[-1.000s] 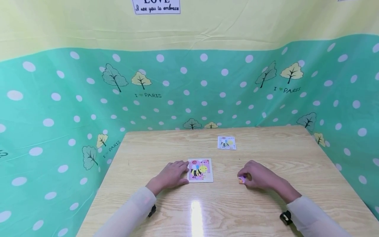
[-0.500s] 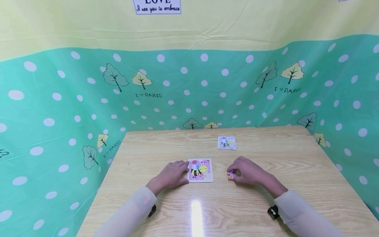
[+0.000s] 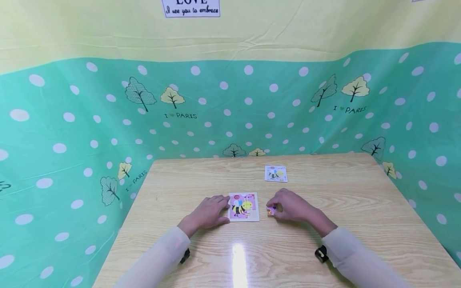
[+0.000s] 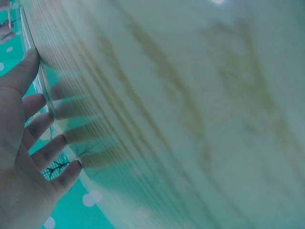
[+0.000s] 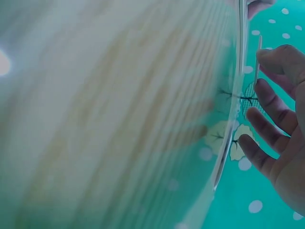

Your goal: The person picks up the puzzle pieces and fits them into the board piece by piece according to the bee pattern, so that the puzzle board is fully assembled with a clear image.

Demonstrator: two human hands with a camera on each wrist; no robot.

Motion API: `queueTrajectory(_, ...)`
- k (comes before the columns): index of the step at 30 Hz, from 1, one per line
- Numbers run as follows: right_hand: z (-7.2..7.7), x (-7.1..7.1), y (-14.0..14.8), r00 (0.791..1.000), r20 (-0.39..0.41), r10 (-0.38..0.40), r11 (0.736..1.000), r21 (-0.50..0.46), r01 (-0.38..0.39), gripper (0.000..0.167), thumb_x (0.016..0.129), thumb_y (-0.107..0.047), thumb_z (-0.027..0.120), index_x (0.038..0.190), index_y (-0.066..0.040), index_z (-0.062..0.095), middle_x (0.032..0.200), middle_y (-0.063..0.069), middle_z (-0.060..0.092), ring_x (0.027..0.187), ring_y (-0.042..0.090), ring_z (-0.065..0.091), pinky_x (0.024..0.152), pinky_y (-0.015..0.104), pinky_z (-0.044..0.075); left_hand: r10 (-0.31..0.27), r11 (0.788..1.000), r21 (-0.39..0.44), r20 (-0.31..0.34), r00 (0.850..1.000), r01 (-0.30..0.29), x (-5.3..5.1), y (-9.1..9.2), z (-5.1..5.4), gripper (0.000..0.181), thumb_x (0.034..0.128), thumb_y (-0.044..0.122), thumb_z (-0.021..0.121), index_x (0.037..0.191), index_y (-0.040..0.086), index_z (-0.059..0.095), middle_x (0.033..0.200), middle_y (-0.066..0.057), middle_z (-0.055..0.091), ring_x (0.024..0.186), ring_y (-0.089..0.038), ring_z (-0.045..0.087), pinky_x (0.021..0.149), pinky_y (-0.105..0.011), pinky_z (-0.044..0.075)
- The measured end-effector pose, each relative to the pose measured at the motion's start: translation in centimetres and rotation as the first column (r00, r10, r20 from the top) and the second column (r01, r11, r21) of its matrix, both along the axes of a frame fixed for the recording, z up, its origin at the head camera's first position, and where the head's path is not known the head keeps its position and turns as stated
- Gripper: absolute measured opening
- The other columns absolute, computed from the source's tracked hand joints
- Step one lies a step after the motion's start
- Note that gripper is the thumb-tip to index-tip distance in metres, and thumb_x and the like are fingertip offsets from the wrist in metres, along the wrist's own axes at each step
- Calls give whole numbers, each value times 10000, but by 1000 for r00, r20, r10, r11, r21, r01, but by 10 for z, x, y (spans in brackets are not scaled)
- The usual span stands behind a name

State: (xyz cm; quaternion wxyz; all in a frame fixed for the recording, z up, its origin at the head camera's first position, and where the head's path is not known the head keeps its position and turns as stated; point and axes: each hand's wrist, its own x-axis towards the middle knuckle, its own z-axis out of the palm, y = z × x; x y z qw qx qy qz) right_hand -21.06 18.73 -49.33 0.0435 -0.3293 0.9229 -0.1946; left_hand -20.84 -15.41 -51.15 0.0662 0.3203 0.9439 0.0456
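A square bee puzzle board with a white border lies on the table, in the middle of the head view. Its lower right corner is a bare pale patch. My left hand rests at the board's left edge, thumb and fingers spread along it. Just right of the board, my right hand pinches a small pink and orange puzzle piece between thumb and fingertips. Seen edge-on in the right wrist view, the puzzle piece is a thin sliver above the tabletop; the other fingers are loosely extended.
A smaller bee picture card lies flat behind and right of the board. The wooden table ends at a green dotted curtain along the back and sides. Both wrists wear dark camera straps.
My right hand has moved left with the puzzle piece, from well right of the board to close beside it. My left hand and the board have stayed put.
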Motion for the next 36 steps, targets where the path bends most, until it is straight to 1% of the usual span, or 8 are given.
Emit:
queueTrajectory(4,-1,-3,-9,1000,0,10,1000,6,-10,305,815,-173,774,1119,-196,787,1018,-107,766,989,104,630,931,376,547,0,1000,1,0,1000,0,0,0,0,575,934,578,644,1343,173,637,1571,-62,491,1447,-299,463,1132,-538,447)
queueTrajectory(9,0,-5,-20,1000,2,22,1000,22,-22,320,812,-186,778,1131,-188,783,1011,-89,763,976,101,625,937,371,543,1,1000,1,2,1000,-1,1,0,1,570,934,573,647,1340,174,637,1574,-62,486,1451,-303,459,1134,-540,445)
queueTrajectory(16,-1,-7,-33,999,31,37,998,46,-39,339,807,-204,773,1146,-210,779,1015,-99,748,996,100,611,965,371,533,2,1000,-2,0,1000,-2,0,0,1,577,933,576,647,1345,173,632,1571,-68,489,1449,-305,462,1133,-542,446)
queueTrajectory(18,0,-8,-37,998,34,53,997,53,-54,336,803,-192,769,1139,-210,782,997,-108,740,973,88,598,955,368,530,1,1000,-3,0,1000,-1,0,0,1,579,934,578,644,1348,173,630,1573,-70,487,1450,-306,461,1133,-542,445)
queueTrajectory(21,-1,-9,-43,995,24,93,993,66,-94,319,796,-169,759,1111,-208,789,933,-120,718,898,71,562,922,358,517,0,1000,-4,1,1000,0,0,0,1,575,933,574,648,1345,173,631,1573,-70,486,1449,-309,461,1132,-544,446)
queueTrajectory(24,-3,-10,-48,994,19,109,991,75,-110,310,800,-168,747,1102,-220,790,916,-130,704,876,62,537,911,347,505,0,1000,-2,3,1000,0,0,1,2,570,933,570,650,1341,172,633,1574,-71,486,1450,-311,460,1132,-546,446)
queueTrajectory(29,-5,-12,-55,994,32,105,992,68,-107,307,807,-168,749,1106,-217,794,961,-119,728,944,80,569,939,360,512,4,1000,2,5,1000,-4,1,1,3,578,936,564,651,1355,167,627,1572,-75,488,1450,-309,460,1136,-542,444)
queueTrajectory(36,-6,-15,-63,992,30,120,987,107,-123,315,818,-213,762,1133,-224,786,1017,-111,743,1026,125,593,969,388,513,6,1000,-1,5,1000,-6,1,1,3,583,936,565,651,1361,168,625,1570,-76,490,1448,-307,462,1136,-538,446)
